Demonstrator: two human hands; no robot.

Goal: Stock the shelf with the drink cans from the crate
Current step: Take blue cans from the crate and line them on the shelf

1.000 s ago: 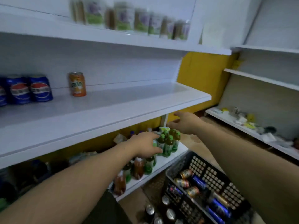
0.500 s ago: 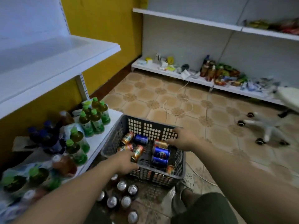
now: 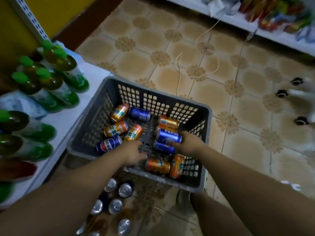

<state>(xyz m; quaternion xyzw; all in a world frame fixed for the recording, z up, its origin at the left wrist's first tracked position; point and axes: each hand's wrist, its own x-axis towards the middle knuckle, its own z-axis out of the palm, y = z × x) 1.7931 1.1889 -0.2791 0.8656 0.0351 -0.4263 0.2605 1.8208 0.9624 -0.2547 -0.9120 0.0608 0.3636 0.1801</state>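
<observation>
A grey plastic crate stands on the tiled floor below me, with several orange and blue drink cans lying inside. My right hand grips a blue Pepsi can at its right end; another blue can lies under it. My left hand reaches into the crate with its fingers spread and nothing in them. It sits next to an orange can and a blue can. The shelf that holds the stocked cans is out of view.
A low white shelf with green-capped bottles touches the crate's left side. Several upright cans stand on the floor before the crate. My shoe is under its front edge. Chair castors and a loose cord lie to the right.
My view dropped from the shelf to the crate. Both hands moved down into it; the right hand closed round a blue can, and the left hand slid further in among the cans.
</observation>
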